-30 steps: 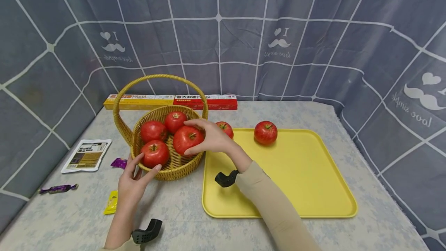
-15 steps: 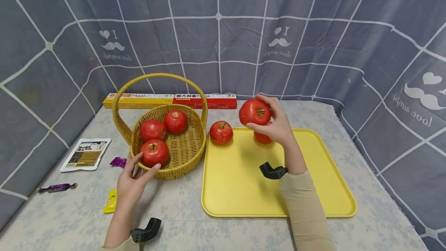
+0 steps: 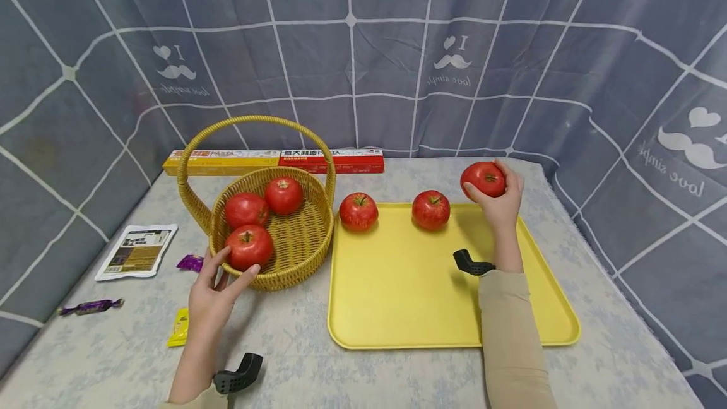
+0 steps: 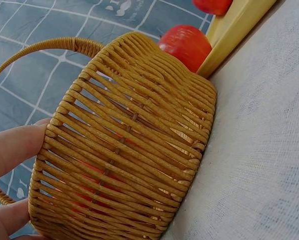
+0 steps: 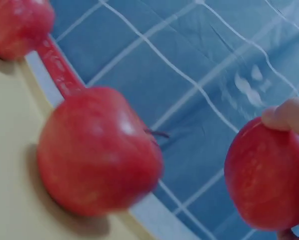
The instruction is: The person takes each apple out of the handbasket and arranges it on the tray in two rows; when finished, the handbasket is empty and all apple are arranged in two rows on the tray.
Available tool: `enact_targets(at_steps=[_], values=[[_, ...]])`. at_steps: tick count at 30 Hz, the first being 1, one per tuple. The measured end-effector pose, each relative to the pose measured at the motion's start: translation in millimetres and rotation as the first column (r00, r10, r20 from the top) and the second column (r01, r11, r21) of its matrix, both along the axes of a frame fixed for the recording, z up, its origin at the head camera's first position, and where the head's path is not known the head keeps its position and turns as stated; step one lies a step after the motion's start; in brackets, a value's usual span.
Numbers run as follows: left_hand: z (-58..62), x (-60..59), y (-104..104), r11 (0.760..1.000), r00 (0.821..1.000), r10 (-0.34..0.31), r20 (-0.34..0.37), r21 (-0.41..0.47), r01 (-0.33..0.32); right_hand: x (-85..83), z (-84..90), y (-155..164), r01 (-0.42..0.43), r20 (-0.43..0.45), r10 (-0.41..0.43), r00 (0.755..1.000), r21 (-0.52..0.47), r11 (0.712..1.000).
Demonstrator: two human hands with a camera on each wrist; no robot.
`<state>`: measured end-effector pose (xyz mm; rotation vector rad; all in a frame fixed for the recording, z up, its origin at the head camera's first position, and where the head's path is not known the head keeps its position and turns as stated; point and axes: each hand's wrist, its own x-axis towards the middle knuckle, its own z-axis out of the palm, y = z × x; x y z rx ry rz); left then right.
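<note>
Head view, from your left: a white-edged packet [image 3: 137, 252], a twisted purple sweet [image 3: 91, 307], a small purple sweet [image 3: 190, 262] and a yellow sachet [image 3: 179, 328] lie on the surface [image 3: 295, 346]. Your left grip [image 3: 211, 302] is partly spread, fingers and thumb holding the near-left rim of the wicker basket [image 3: 307, 270], which contains three red apples [image 3: 248, 248]. Behind it lie a yellow pasta box [image 3: 238, 161] and a red pasta box [image 3: 352, 161]. One apple [image 3: 359, 211] sits at the far-left corner of the yellow tray [image 3: 397, 295], a second apple [image 3: 431, 210] along its far edge. Your right grip [image 3: 502, 204] is curled around the held apple [image 3: 483, 180], raised near the tray's far-right corner.
</note>
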<state>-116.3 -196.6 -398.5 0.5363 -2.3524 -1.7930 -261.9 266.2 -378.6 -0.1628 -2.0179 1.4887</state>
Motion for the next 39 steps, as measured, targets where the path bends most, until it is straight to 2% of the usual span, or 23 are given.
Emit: enact_targets(at_steps=[4, 9, 19, 22, 27, 30, 31, 33, 35, 37, 39], values=[[-0.2, -1.4, 0, 1.000, 1.000, 0.001, -0.010, -0.004, -0.001, -0.7, -8.6, 17, 0.083, 0.094, -0.077, 0.993, -0.052, 0.995], [-0.5, -0.4, 0, 1.000, 1.000, 0.003, -0.002, -0.014, -0.003, -0.7, -21.5, 27, 0.172, 0.213, -0.151, 0.965, -0.081, 0.982], [-0.7, 0.2, 0, 1.000, 1.000, -0.001, -0.016, -0.020, 0.000, -7.6, -43.7, 38, 0.209, 0.319, -0.168, 0.933, -0.100, 0.973], [-0.6, 0.2, 0, 1.000, 1.000, 0.000, -0.024, -0.020, 0.000, -7.0, -44.1, 41, 0.228, 0.345, -0.190, 0.919, -0.073, 0.971], [-0.6, 0.1, 0, 1.000, 1.000, 0.004, -0.020, -0.019, -0.005, -3.4, -38.4, 42, 0.209, 0.393, -0.186, 0.901, -0.017, 0.978], [-0.7, 0.2, 0, 1.000, 1.000, 0.004, -0.007, -0.022, -0.004, 4.3, -23.7, 38, 0.208, 0.353, -0.204, 0.913, 0.027, 0.978], [-0.7, 0.2, 0, 1.000, 1.000, 0.003, -0.003, -0.024, -0.003, 8.1, -15.8, 35, 0.214, 0.313, -0.215, 0.925, 0.037, 0.976], [-0.8, 0.1, -1, 1.000, 1.000, 0.000, 0.001, -0.025, 0.000, 16.8, 4.2, 28, 0.227, 0.211, -0.231, 0.950, 0.040, 0.973], [-0.9, -0.1, -1, 1.000, 1.000, -0.003, 0.001, -0.026, 0.003, 26.7, 27.0, 18, 0.219, 0.086, -0.218, 0.972, -0.003, 0.976], [-1.0, -0.3, -1, 1.000, 1.000, -0.005, 0.000, -0.028, 0.005, 36.5, 48.7, 5, 0.174, -0.048, -0.178, 0.983, -0.071, 0.982], [-1.0, -0.5, -1, 1.000, 1.000, -0.005, -0.005, -0.030, 0.005, 46.1, 66.4, -10, 0.093, -0.154, -0.113, 0.982, -0.130, 0.987]])
